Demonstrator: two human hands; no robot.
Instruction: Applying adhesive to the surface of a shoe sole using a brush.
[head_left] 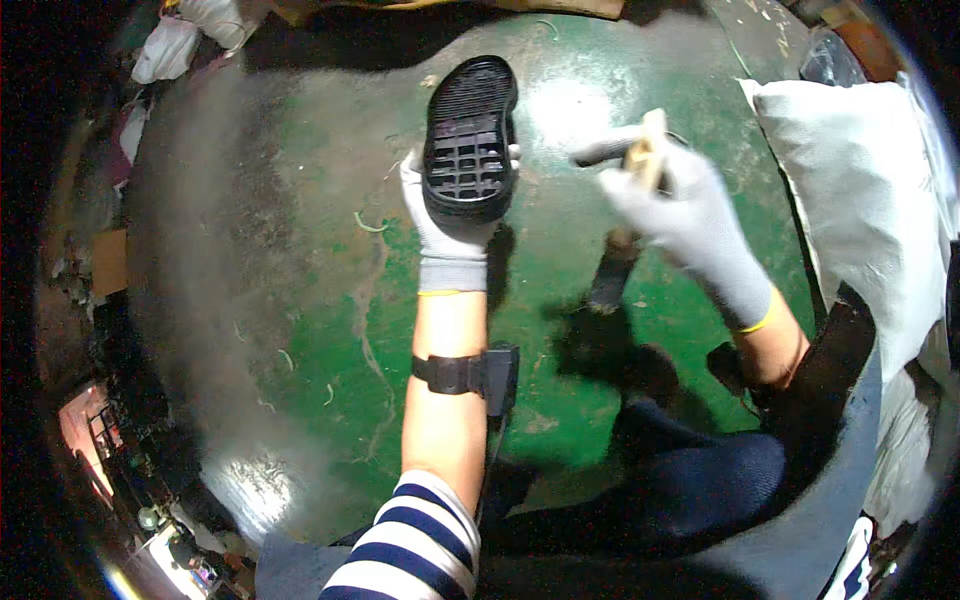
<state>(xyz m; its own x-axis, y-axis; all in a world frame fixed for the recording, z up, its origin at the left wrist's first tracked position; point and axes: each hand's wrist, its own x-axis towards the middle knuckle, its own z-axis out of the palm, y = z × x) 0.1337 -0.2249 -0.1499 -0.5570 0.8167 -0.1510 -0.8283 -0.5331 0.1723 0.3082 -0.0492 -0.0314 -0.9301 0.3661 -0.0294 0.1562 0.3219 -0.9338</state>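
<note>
My left hand [452, 243], in a pale knit glove, is closed around a black shoe sole [468, 140]. The sole is raised above the green floor, its ribbed and gridded face toward me. To its right is my right hand [692, 208], gloved in the same way and somewhat blurred. Its thumb and fingers grip a small pale yellow piece [648, 150], whose kind I cannot make out. A gap separates this piece from the sole. The glove hides much of the piece, and the sole covers most of my left fingers.
Thin pale curved scraps [370, 222] lie on the worn green floor [300, 330]. A full white sack [850, 200] stands at the right. My dark-clothed knee [700, 480] is at the lower right. Bags [165, 48] and a cardboard piece [110, 262] line the left side.
</note>
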